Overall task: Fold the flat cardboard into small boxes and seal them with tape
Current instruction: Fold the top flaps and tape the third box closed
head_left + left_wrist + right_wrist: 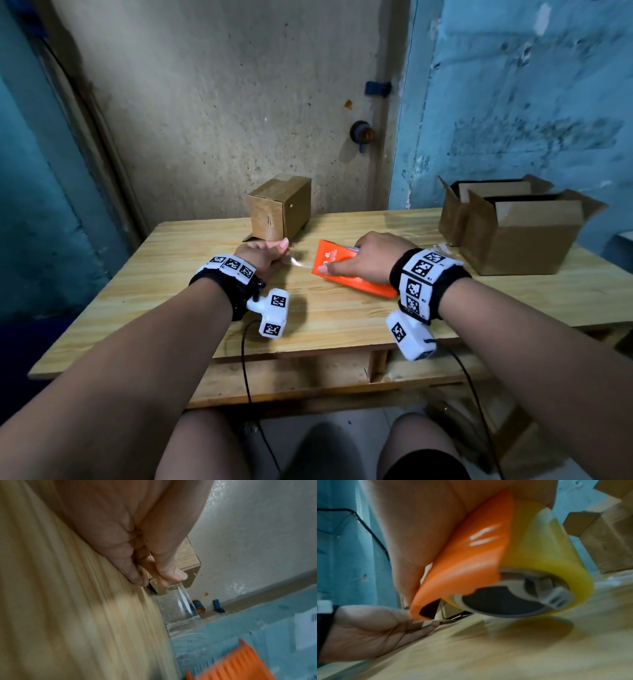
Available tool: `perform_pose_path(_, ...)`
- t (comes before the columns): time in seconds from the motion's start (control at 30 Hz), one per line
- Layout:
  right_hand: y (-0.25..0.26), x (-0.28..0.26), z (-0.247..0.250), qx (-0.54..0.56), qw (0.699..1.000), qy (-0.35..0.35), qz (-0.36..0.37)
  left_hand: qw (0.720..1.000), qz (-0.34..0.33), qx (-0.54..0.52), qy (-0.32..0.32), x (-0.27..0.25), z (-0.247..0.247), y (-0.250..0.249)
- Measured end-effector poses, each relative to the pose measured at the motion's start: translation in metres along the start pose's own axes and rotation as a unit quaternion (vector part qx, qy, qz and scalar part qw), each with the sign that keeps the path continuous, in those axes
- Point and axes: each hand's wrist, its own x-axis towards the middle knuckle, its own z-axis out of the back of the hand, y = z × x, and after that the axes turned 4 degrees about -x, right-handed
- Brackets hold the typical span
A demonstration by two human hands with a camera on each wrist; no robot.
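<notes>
A small folded cardboard box stands upright at the far edge of the wooden table, with a bottom flap sticking out. My right hand grips an orange tape dispenser loaded with a yellowish roll of clear tape, held just above the table in front of the box. My left hand pinches the free end of a clear tape strip between thumb and fingers, to the left of the dispenser; the strip runs from the pinch toward the orange dispenser.
Two larger open cardboard cartons stand at the table's far right. A wall rises right behind the table. Black cables hang from the wrist cameras over the near edge. A lower shelf shows under the tabletop.
</notes>
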Motion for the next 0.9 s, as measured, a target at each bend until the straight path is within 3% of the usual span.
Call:
perform_pose_path(0.17, -0.034, 0.005, 0.016, 0.001, 0.999, 0.043, 0.006, 1.000, 0.006, 0.002, 0.011, 0.009, 0.006, 0.004)
perform_pose_path(0.4, -0.033, 0.027, 0.012, -0.015, 0.999, 0.046, 0.004, 0.995, -0.009, -0.100, -0.007, -0.007, -0.003, 0.003)
perform_pose_path(0.67, -0.035, 0.032, 0.019, 0.012, 0.997, 0.081, 0.000, 0.995, 0.017, -0.092, 0.024, -0.004, 0.001, 0.002)
perform_pose_path(0.8, -0.039, 0.029, 0.022, 0.037, 0.996, 0.086, -0.003, 0.999, -0.011, -0.050, -0.015, -0.011, -0.007, 0.000)
perform_pose_path(0.9, -0.039, 0.029, 0.022, 0.038, 0.995, 0.089, 0.000, 0.996, 0.006, -0.088, -0.014, -0.010, -0.008, -0.002)
